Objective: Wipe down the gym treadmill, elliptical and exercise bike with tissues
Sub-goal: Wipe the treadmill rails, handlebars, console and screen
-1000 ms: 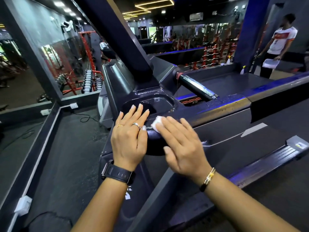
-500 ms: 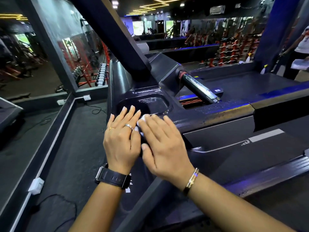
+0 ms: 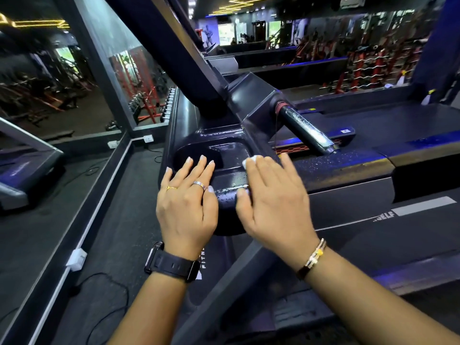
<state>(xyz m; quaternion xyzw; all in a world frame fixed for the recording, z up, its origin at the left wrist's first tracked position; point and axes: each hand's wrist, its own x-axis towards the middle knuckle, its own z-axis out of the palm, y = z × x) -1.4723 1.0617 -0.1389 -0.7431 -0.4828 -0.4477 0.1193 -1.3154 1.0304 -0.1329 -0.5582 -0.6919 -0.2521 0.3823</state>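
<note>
While both hands lie flat on the dark treadmill (image 3: 227, 212) console, the left hand (image 3: 186, 207) rests with straight fingers on the rim of the cup-holder recess (image 3: 224, 149), a black watch (image 3: 174, 266) on its wrist. The right hand (image 3: 273, 197), fingers also straight, presses a white tissue (image 3: 249, 161) onto the wet console just beside the recess; only the tissue's corner shows past the fingertips. A chrome handlebar (image 3: 308, 131) juts out behind.

My left hand (image 3: 186, 207) lies palm down, fingers straight and slightly spread, pointing forward. My right hand (image 3: 273, 202) sits just beside it, also palm down, fingers straight and close together, a little blurred. The thumbs face each other across a gap. Both forearms reach in from below.
</note>
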